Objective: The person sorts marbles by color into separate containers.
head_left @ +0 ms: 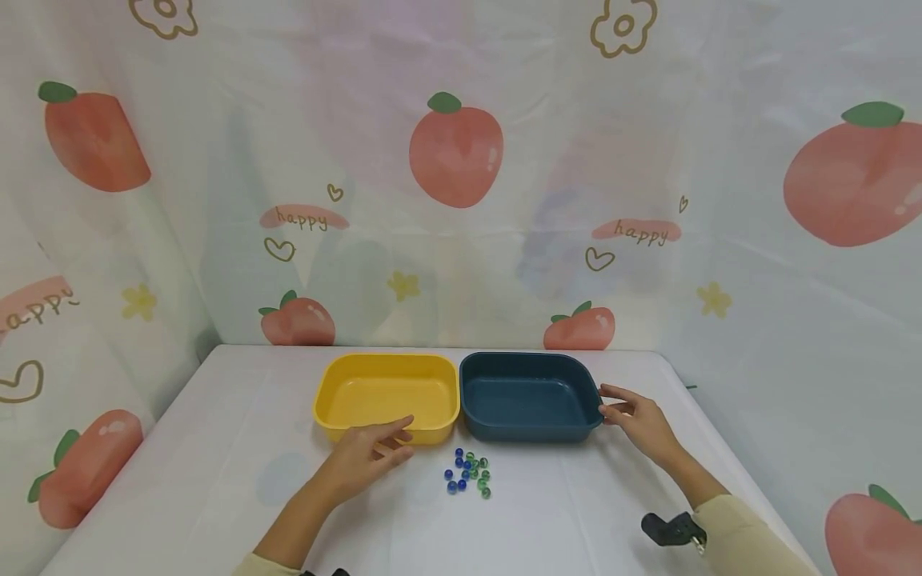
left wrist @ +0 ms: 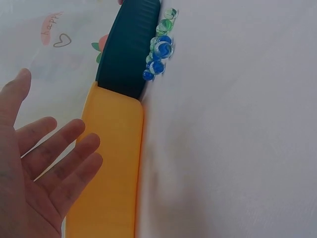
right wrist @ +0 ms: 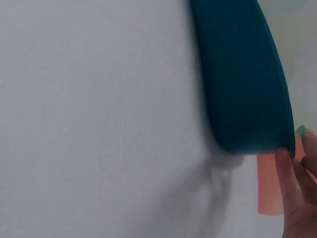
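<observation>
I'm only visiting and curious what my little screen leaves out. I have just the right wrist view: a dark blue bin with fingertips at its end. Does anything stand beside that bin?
Observer: Yes. In the head view, a yellow bin stands right beside the dark blue bin, on the person's left.

Visitor: Oh! And the white tabletop I see looks bare. Is something lying further along?

Observer: A loose cluster of blue and green marbles lies on the tabletop, on the person's side of the bins.

Visitor: Is the other hand holding any?

Observer: No. The left wrist view shows the left hand with its palm bare and its fingers apart.
</observation>
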The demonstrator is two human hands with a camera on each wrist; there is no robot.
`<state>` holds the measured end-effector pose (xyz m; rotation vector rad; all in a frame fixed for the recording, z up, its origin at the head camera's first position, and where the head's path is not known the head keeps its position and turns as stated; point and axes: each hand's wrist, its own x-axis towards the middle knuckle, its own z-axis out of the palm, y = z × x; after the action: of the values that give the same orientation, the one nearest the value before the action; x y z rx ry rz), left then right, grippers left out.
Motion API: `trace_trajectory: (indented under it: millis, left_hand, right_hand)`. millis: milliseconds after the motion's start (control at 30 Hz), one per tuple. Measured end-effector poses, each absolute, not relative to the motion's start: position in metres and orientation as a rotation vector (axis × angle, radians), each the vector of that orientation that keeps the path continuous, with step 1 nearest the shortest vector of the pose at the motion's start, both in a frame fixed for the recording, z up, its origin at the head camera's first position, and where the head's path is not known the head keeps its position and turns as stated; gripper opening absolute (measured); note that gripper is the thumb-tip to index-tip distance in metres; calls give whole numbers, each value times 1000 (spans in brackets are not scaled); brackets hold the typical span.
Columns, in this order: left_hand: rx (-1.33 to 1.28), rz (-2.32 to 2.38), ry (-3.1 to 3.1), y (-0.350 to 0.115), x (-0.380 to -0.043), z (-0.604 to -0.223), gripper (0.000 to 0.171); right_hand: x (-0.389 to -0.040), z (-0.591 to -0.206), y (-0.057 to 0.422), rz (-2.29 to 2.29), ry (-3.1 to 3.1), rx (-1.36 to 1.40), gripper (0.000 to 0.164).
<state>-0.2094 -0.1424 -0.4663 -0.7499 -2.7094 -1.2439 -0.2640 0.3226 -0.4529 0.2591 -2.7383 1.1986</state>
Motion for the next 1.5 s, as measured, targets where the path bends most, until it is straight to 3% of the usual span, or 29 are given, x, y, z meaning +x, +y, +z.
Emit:
trace_trajectory:
  millis: [567, 1500]
  left_hand:
    - [-668, -1293, -2786, -137, -209, -474, 64]
    - [-614, -1491, -2746, -121, -211, -488, 46]
  right_hand:
    - [-263, -449, 322, 1469, -2805, 175, 50]
    - [-267, -453, 323, 1878, -2696, -30, 51]
